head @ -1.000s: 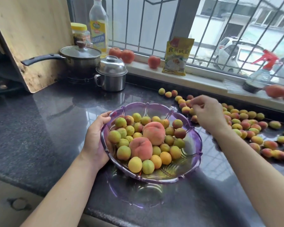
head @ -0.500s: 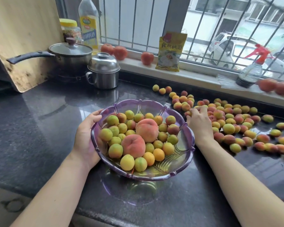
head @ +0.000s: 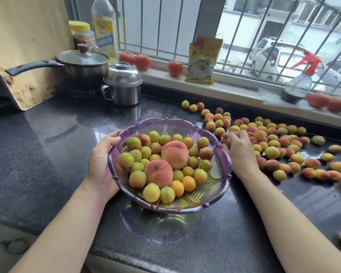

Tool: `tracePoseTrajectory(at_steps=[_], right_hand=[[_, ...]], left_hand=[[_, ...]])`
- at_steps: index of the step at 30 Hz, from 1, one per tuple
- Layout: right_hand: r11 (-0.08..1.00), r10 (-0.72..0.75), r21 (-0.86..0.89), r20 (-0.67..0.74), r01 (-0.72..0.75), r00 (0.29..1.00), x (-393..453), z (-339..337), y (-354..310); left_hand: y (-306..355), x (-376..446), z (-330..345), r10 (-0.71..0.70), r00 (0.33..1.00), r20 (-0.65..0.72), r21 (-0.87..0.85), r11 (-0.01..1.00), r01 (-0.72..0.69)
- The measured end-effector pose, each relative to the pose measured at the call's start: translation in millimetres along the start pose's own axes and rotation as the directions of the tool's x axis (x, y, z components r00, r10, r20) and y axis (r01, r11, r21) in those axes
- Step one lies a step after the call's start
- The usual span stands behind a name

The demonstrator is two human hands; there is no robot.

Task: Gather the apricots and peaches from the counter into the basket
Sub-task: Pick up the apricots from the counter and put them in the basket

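A: Since a second ago the right hand [head: 239, 152] has come back from the far apricots and dropped low, right beside the bowl's right rim.

B: Gripping anything?

A: Its fingers are curled over the small orange-and-red apricots [head: 272, 140] at the near edge of the loose pile on the dark speckled stone counter [head: 47, 154]; whether any fruit is actually clasped, I cannot tell.

B: And the left hand [head: 102, 160]?

A: It grips the left rim of the purple scalloped translucent plastic basket [head: 220, 186], thumb over the edge, palm underneath. The basket sits tilted, at the counter's front middle.

B: What's inside?

A: Two large pink-orange peaches [head: 173, 154] in the middle, ringed by many yellow-green apricots. More apricots lie scattered rightward toward the sill.

B: Behind?

A: A lidded steel saucepan with a black handle [head: 83, 64], a small domed steel pot [head: 124, 83], red tomatoes [head: 136, 60], a yellow printed packet [head: 203, 60] and a red-triggered clear spray bottle [head: 299, 83] on the sill.
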State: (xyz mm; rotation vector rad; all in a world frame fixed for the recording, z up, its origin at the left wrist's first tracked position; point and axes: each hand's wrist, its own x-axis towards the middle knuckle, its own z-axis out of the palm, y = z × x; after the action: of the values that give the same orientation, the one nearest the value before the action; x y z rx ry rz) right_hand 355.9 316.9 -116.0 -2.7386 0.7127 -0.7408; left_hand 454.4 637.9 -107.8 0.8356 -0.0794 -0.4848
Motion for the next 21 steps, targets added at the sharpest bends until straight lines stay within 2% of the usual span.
tracePoseTrajectory(at_steps=[3, 7, 9, 11, 13, 16, 18, 21], right_hand=[[0.999, 0.008, 0.044, 0.018, -0.009, 1.000, -3.8, -2.9, 1.4], [0.974, 0.024, 0.225, -0.146, 0.010, 0.989, -2.6, -21.1, -13.0], [0.941, 0.001, 0.334, -0.175, 0.058, 0.985, -2.0, -39.9, -33.5], [0.893, -0.079, 0.440, -0.066, 0.100, 0.995, -4.7, -60.1, -64.5], [0.826, -0.240, 0.547, 0.119, 0.138, 0.964, -12.0, -75.8, -98.3], [0.744, -0.485, 0.643, 0.336, 0.179, 0.807, -25.6, -88.7, -138.5], [0.738, -0.565, 0.637, 0.404, 0.222, 0.719, -34.9, -86.8, -156.6], [0.760, -0.588, 0.583, 0.430, 0.286, 0.685, -47.0, -78.5, -178.8]], left_hand=[[-0.3, -0.4, 0.7, 0.000, 1.000, 0.005, 0.007, 1.000, 0.000], [0.2, -1.4, 1.4, 0.000, 1.000, 0.012, 0.018, 1.000, 0.000], [0.3, -1.7, 0.8, -0.001, 1.000, 0.010, 0.026, 1.000, 0.001], [0.1, -2.0, 0.4, -0.003, 1.000, 0.003, 0.033, 0.999, 0.003], [-0.4, -2.3, 0.6, -0.008, 1.000, 0.004, 0.028, 1.000, 0.008], [-0.2, -2.4, 0.2, -0.013, 1.000, 0.009, 0.015, 1.000, 0.013], [-0.1, -1.8, -0.3, -0.012, 1.000, 0.010, 0.008, 1.000, 0.012], [0.9, -1.8, 0.1, -0.013, 1.000, -0.001, 0.003, 1.000, 0.013]])
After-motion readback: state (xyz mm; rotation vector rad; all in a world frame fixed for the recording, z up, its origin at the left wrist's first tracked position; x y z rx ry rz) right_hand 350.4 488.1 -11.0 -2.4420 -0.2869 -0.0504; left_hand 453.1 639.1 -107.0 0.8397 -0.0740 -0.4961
